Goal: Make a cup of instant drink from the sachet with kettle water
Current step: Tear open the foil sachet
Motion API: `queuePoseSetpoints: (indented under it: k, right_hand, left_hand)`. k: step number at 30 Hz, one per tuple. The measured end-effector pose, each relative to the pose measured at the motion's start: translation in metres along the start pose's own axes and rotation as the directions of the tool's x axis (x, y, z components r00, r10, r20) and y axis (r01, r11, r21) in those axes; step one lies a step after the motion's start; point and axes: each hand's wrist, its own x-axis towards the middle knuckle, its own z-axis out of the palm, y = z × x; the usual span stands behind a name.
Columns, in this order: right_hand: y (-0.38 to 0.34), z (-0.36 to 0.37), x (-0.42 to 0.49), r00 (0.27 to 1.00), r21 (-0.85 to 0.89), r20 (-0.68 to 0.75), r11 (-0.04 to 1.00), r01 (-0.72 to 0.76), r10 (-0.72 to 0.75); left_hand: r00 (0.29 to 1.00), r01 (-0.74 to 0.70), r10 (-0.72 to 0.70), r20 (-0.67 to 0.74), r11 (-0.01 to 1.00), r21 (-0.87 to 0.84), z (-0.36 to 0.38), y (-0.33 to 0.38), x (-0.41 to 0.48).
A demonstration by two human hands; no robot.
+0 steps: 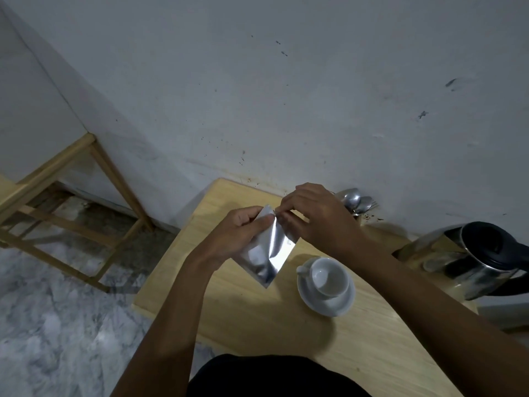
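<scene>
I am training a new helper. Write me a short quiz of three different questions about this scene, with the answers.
1. True or false: the cup already holds liquid.
2. Which hands grip the silver sachet: a) left only, b) right only, c) both?
3. Fill in: the cup stands on a ____.

Key:
1. False; it looks empty.
2. c; the left hand holds its body, and the right hand pinches its top edge.
3. saucer.

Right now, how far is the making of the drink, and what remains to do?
Early stage. Set out: the white cup stands empty on its saucer, the kettle waits at the right, spoons are by the wall. In hand: the left hand holds the silver sachet while the right hand pinches its top corner to tear it. Left: pour powder, add water, stir.
</scene>
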Motion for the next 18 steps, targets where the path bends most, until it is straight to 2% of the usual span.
queuePoseSetpoints:
  k: [6,12,16,18]
  right_hand:
    - [0.001,0.003,-0.004,1.0,-0.011,0.02,1.0,0.008,-0.008]
    - [-0.007,0.0,-0.029,0.979,0.077,-0.184,0.994,-0.075,0.089]
    - [-0.014,0.0,-0.051,0.938,0.192,-0.207,0.952,-0.24,0.279]
    - [-0.018,0.0,-0.059,0.876,0.252,-0.233,0.896,-0.364,0.422]
  left_hand:
    - [0.996,-0.085,0.083,0.035,0.995,0.049,-0.005,-0.007,0.007]
    - [0.991,-0.079,0.076,-0.112,0.997,-0.022,-0.022,-0.03,0.011]
    - [0.979,-0.04,0.03,-0.2,0.998,-0.047,-0.028,-0.044,0.014]
    - [0.968,-0.003,-0.015,-0.249,0.997,-0.073,-0.034,-0.053,0.016]
